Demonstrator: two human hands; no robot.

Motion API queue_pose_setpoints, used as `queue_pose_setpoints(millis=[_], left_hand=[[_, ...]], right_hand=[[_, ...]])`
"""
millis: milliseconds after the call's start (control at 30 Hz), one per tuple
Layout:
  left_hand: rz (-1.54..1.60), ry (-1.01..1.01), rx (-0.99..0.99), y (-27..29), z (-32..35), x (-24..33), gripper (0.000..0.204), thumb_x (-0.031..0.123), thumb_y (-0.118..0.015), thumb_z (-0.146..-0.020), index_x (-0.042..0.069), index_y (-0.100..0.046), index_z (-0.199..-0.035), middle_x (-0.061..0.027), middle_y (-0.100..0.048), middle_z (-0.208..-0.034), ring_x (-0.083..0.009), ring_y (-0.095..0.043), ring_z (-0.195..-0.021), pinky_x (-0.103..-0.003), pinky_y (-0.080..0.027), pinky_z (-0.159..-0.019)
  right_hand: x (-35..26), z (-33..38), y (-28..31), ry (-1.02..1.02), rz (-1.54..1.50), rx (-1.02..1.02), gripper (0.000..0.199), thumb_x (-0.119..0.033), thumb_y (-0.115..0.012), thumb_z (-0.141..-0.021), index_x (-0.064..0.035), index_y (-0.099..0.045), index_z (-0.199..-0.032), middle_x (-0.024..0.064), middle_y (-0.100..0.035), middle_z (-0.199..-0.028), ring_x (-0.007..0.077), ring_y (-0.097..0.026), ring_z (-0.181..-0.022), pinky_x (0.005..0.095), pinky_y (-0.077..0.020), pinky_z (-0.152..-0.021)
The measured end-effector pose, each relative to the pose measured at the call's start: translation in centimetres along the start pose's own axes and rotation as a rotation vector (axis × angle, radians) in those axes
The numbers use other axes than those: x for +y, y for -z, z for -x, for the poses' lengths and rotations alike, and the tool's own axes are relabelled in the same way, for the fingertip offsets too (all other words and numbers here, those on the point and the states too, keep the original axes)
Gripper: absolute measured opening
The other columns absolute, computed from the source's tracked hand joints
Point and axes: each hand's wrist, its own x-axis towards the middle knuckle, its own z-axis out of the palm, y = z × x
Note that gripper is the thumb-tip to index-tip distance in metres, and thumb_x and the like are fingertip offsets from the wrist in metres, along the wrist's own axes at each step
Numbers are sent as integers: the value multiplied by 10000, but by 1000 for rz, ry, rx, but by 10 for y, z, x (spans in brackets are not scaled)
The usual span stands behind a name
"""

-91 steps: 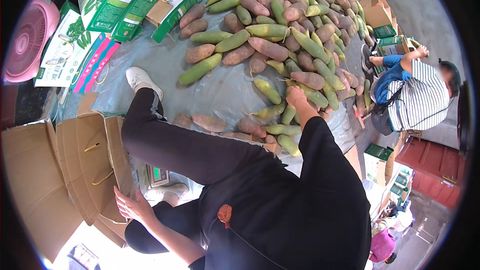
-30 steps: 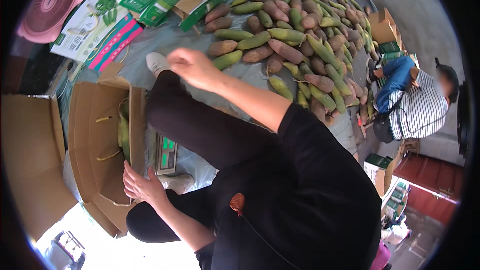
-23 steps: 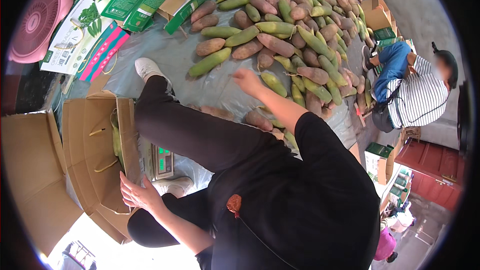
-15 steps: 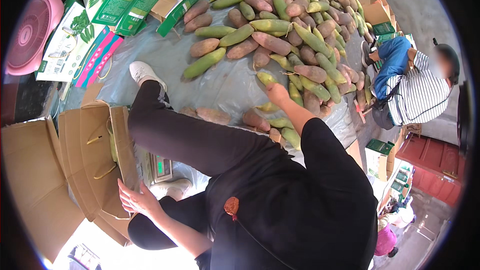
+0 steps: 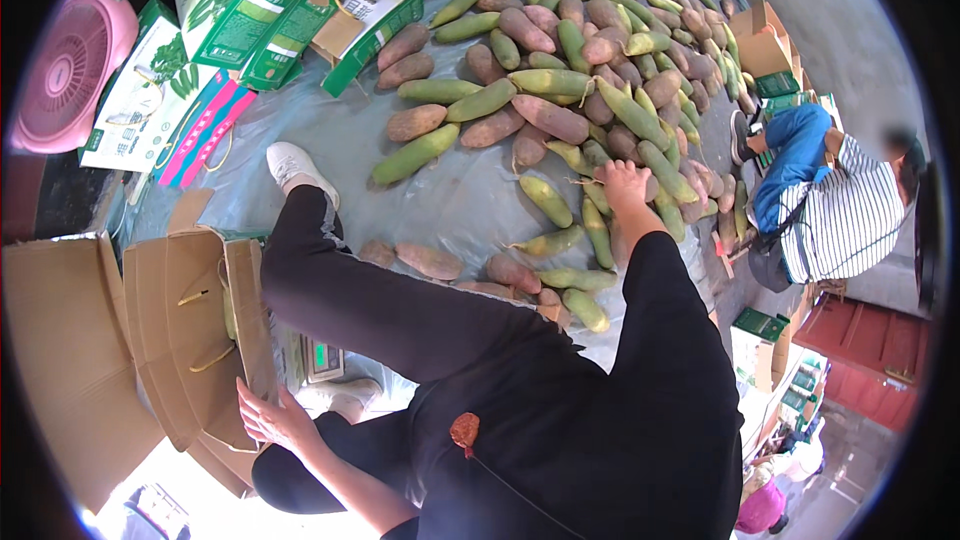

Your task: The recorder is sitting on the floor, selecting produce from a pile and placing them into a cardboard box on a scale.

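My right hand [image 5: 625, 183] reaches into a large heap of long green radishes and reddish-purple radishes, its fingers curled down over a radish that they mostly hide. Close to that hand, a green radish [image 5: 545, 202] lies by itself on the sheet. My left hand [image 5: 275, 420] is at the edge of an open brown carton [image 5: 190, 340], fingers stretched and apart, nothing in the palm. Inside the carton a pale green radish is partly visible behind the near wall, along with yellow cord handles.
A scale [image 5: 322, 355] with a lit green display stands beside the carton. Green-and-white boxes [image 5: 250, 20] and a pink fan [image 5: 75, 65] are at the far left. A person in a striped shirt [image 5: 845, 210] sits beyond the heap on the right. Grey plastic sheet [image 5: 350, 120] covers the floor.
My right hand has left the green radish, which now lies on the sheet, and moved right onto another radish in the heap. My left hand stays by the carton.
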Motion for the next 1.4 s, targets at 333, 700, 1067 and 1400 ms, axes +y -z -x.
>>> queue_pose_setpoints(millis=[333,700,1067,1400], left_hand=[[34,9,-13,14,-1,4,727,128,-727,-707,135,-394,-1353,-113,-493,-1259,-295,-421,-1206,-481,-261,-1024],[108,88,-85,16,-2,-3,757,144,-747,-701,144,-385,-1366,-80,-472,-1294,-272,-390,-1260,-546,-207,-1064],[170,66,-95,16,1,-10,759,167,-753,-703,135,-387,-1366,-79,-482,-1299,-278,-395,-1260,-555,-209,-1057],[183,24,-41,12,0,-9,770,159,-742,-681,134,-390,-1365,-86,-492,-1284,-276,-407,-1241,-544,-213,-1041]], right_hand=[[-12,12,2,183,185,72,192,-276,-516,-872,-222,-653,-996,-26,-560,-1068,167,-485,-1100,449,-373,-855],[-92,-12,61,540,-724,392,647,-112,-740,-646,-20,-482,-1232,170,-514,-1161,378,-494,-1076,437,-423,-919],[-271,108,349,1308,-1714,176,550,-26,-710,-754,-32,-466,-1247,46,-519,-1120,147,-527,-1053,306,-467,-872],[-411,217,403,1519,-875,921,642,-287,-804,-603,-166,-545,-1178,20,-538,-1119,215,-512,-1067,440,-387,-881]])
